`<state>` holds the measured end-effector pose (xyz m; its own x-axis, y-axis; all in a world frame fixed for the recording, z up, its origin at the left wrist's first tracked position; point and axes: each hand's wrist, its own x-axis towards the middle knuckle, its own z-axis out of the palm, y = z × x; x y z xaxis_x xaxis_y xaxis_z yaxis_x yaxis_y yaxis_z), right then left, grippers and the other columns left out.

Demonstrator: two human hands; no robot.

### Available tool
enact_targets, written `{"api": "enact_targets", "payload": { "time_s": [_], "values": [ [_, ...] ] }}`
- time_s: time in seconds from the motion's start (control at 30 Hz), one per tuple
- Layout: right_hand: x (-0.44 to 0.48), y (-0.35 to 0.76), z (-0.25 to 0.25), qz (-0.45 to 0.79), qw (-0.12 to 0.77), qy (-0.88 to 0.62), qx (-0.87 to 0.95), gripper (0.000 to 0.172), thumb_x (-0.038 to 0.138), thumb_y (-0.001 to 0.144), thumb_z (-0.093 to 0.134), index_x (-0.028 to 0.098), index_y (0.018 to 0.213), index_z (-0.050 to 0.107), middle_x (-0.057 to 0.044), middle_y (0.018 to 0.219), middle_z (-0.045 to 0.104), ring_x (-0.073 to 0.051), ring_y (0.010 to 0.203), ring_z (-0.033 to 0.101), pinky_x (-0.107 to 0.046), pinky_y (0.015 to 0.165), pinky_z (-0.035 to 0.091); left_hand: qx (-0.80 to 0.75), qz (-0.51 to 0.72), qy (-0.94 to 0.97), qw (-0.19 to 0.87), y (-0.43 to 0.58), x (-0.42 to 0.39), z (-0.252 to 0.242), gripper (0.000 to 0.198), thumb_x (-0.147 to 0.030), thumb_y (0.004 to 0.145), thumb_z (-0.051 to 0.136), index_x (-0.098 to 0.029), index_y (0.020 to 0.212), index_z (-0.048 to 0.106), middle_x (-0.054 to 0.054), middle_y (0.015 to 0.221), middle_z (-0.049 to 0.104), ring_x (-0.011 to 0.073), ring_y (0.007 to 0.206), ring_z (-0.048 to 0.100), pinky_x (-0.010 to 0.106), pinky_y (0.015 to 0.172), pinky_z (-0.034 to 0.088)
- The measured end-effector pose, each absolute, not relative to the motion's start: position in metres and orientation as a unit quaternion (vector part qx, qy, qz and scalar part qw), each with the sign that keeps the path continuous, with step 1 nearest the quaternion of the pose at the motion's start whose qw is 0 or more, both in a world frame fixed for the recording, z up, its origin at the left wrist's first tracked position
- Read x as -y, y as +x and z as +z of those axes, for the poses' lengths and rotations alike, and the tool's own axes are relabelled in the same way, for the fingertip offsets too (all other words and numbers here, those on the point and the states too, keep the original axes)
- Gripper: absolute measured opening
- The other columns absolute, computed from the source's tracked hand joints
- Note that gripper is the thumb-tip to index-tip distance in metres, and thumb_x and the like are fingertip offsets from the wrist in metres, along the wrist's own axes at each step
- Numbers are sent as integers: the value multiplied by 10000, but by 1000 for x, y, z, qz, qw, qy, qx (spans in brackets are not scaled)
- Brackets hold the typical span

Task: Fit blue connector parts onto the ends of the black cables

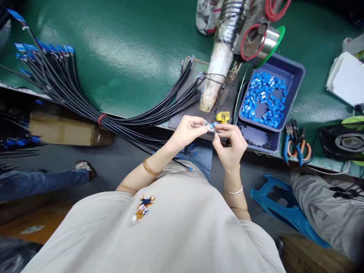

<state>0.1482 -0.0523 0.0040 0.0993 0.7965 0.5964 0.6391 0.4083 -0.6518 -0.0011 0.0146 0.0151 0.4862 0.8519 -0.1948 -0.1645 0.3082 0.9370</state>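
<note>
In front of my body, both hands meet at the bench edge over a small silvery-and-blue piece (211,127), perhaps a connector. My left hand (190,132) pinches its left side between thumb and fingers. From the right, my right hand (231,143) pinches at the blue end; exactly what its fingertips grip is too small to tell. Just beyond the fingers sits a yellow clip-like piece (223,116). A bundle of black cables (153,118) runs behind my left hand, some ends lying on a dark board (182,91).
A purple tray (297,74) holds many blue connectors (264,96), above another tray with small black parts. A duct nozzle (214,81) hangs over the board. Pliers (297,146) and a small fan (348,142) lie right. A blue stool (280,201) and a person's leg (315,204) are lower right.
</note>
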Motion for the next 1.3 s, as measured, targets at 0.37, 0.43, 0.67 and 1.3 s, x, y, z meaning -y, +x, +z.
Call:
{"api": "enact_targets", "payload": {
  "time_s": [0.37, 0.43, 0.67, 1.3],
  "values": [
    [46, 152, 8, 95, 503, -531, 675, 145, 102, 822, 666, 227, 805, 595, -37, 978, 734, -179, 896, 714, -359, 795, 627, -340, 374, 466, 726, 0, -19, 12, 191, -248, 701, 717, -108, 601, 635, -36, 558, 513, 41, 521, 365, 204, 523, 289],
    [45, 152, 10, 88, 501, -530, 678, 145, 106, 822, 672, 230, 805, 598, -36, 976, 736, -181, 897, 714, -359, 793, 626, -337, 380, 469, 722, 0, -20, 13, 192, -247, 709, 712, -109, 602, 635, -38, 553, 509, 40, 518, 365, 203, 523, 295],
    [45, 152, 13, 72, 477, -523, 703, 155, 102, 824, 656, 237, 806, 582, -29, 980, 737, -178, 905, 717, -341, 795, 624, -357, 364, 473, 718, -1, -20, 15, 181, -213, 690, 707, -113, 572, 613, -50, 516, 461, 34, 498, 317, 203, 495, 251],
    [47, 151, 11, 58, 484, -537, 688, 164, 82, 827, 655, 234, 793, 602, -17, 916, 745, -174, 861, 717, -344, 796, 580, -346, 353, 462, 736, 0, -18, 14, 236, -228, 690, 724, -145, 611, 518, -69, 522, 414, 38, 487, 326, 216, 495, 224]
  ]
}}
